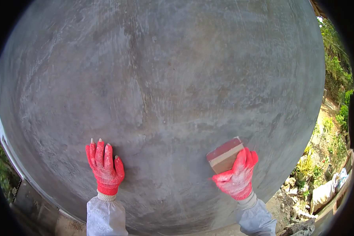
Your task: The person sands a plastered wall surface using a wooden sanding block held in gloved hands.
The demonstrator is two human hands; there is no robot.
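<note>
Head view, and one grey wall (173, 98) fills most of it, two red-gloved hands working its lower half! Left hand (106, 163) lies palm-in on the wall's lower left, fingers slightly apart, gripping nothing. Over to the wall's lower right: the right hand (238, 176), fingers clamped on one tilted block (225, 155), reddish and tan. Two pale sleeves (106, 218) cross the wall's bottom edge; past its right edge, one whitish bundle (324, 196).
</note>
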